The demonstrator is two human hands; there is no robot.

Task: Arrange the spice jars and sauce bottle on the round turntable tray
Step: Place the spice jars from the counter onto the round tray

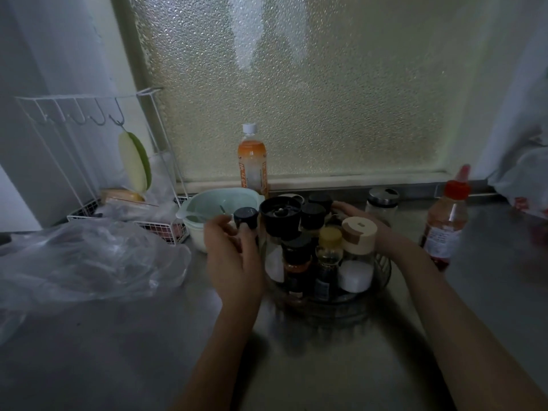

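Observation:
The round clear turntable tray (332, 305) sits mid-counter and holds several spice jars, among them a tall grinder with a black top (280, 215), a beige-lidded jar of white powder (357, 235) and a small yellow-capped bottle (329, 238). My left hand (234, 262) is at the tray's left edge, fingers closed around a small black-capped jar (245, 217). My right hand (382, 232) curls around the far right side of the jars, mostly hidden behind the beige lid. The red-capped sauce bottle (444, 229) stands on the counter to the right of the tray.
A glass jar with a metal lid (382, 201) stands behind the tray. A mint bowl (207, 203) and an orange drink bottle (252, 161) are at the back left. A crumpled plastic bag (89, 262) covers the left counter, a wire rack (89, 137) behind it.

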